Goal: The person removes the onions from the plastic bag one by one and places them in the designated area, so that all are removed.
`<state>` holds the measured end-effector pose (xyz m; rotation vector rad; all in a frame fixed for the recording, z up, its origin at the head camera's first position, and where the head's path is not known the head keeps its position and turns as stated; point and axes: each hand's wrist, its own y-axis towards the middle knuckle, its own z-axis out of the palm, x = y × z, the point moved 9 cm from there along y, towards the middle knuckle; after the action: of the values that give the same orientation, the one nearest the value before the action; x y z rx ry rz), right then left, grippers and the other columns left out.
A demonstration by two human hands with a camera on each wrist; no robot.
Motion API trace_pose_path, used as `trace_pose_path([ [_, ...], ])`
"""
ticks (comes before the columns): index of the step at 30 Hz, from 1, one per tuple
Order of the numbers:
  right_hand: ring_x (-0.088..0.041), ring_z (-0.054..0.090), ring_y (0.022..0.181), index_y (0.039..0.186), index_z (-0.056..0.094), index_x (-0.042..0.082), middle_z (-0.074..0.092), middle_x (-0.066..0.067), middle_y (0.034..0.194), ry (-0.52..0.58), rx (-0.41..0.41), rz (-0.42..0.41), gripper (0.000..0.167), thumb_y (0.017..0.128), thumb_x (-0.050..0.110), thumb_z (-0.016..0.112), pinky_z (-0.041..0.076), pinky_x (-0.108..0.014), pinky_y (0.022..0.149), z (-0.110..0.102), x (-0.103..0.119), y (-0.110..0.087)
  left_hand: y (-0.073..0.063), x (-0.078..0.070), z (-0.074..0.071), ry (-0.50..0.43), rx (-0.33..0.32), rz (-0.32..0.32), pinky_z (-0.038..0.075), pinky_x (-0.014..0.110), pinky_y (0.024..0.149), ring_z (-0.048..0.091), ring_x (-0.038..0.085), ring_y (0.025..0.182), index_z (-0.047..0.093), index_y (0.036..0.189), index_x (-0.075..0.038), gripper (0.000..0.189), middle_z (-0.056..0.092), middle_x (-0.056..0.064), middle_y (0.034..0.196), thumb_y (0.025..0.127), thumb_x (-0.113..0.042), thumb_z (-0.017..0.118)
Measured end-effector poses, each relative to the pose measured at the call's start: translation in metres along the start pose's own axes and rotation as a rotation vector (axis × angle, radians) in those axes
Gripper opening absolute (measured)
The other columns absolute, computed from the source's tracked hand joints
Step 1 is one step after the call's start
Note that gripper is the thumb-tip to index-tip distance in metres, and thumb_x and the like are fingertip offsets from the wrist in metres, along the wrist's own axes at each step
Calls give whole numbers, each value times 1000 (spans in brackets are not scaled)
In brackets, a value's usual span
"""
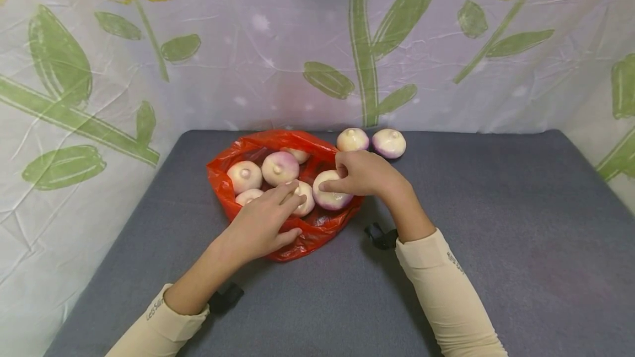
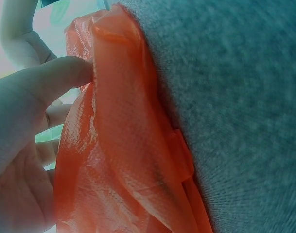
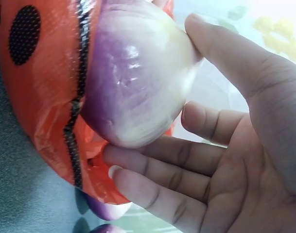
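Note:
A red plastic bag (image 1: 278, 138) lies open-mouthed on the table, with several white-and-purple turnips (image 1: 280, 167) inside. At the bag's right side, my right hand (image 1: 364, 174) holds one turnip (image 3: 138, 73), thumb on its upper surface and fingers curved around its lower side. My left hand (image 1: 260, 222) reaches over the near rim. Its fingers lie over another turnip (image 1: 305, 200) in the bag, and the thumb (image 2: 70, 73) is right at the bag's edge in the left wrist view. Part of that turnip is hidden by the left fingers.
Two more turnips, one on the left (image 1: 353, 139) and one on the right (image 1: 389, 143), sit on the grey table (image 1: 496, 225) behind the right hand, near its back edge. A flower-patterned cloth (image 1: 268, 70) hangs behind and at both sides.

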<state>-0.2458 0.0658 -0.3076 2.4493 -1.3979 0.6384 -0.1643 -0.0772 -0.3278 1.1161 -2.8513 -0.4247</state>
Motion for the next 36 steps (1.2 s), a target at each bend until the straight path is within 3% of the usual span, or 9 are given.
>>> trace_pose_path([
  [8,-13,41,53,68,52,13,42,4,59,12,-22,-10,42,84,41,78,33,-30,50,-6,5,-3,1,-1,-2,2,-17,3,49,49,96,59,37,114,63,124,-3,57,54,22,136,79,-29,84],
  [25,-15,46,57,85,51,11,49,0,67,20,-55,-60,34,85,33,77,37,-32,53,-16,13,-10,1,-1,-1,7,-9,0,49,49,96,59,37,115,64,125,-3,57,55,22,136,80,-30,84],
  [36,-16,47,67,94,57,10,53,0,76,83,-12,-136,26,83,25,76,41,-34,62,-21,24,-16,1,-1,-2,7,-19,6,49,49,95,59,37,114,63,125,-3,57,55,22,136,79,-29,84],
])
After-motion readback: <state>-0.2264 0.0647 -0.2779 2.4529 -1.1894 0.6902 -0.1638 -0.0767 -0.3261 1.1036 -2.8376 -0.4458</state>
